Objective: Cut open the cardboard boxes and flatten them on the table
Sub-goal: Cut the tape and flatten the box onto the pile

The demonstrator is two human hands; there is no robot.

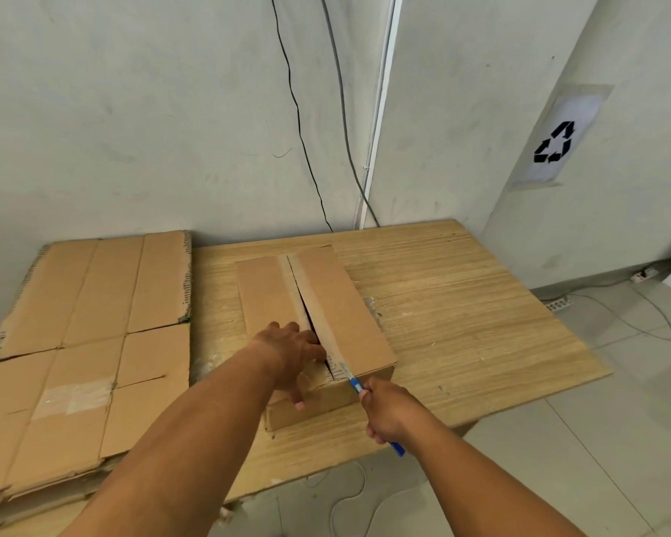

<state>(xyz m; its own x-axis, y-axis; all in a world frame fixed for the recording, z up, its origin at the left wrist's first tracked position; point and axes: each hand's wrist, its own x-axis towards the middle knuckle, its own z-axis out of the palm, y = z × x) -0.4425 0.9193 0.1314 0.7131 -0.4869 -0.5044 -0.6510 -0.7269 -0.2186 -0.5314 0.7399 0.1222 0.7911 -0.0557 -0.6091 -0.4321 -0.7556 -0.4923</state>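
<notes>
Slicing the taped seam of the brown rectangular cardboard box [345, 323], mid wooden table [461, 304], wants a shallow blade: right hand [388, 412] curls round the blue-handled utility knife [353, 382], left hand [291, 350] presses the left flap, fingers flat and close together, beside the cut

recycling room, recycling sign [554, 143], flattened cardboard [82, 335]

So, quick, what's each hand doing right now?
Left hand: rests on the cardboard box beside the cut seam; whether its fingers hook in cannot be told.
Right hand: grips the blue knife.
</notes>
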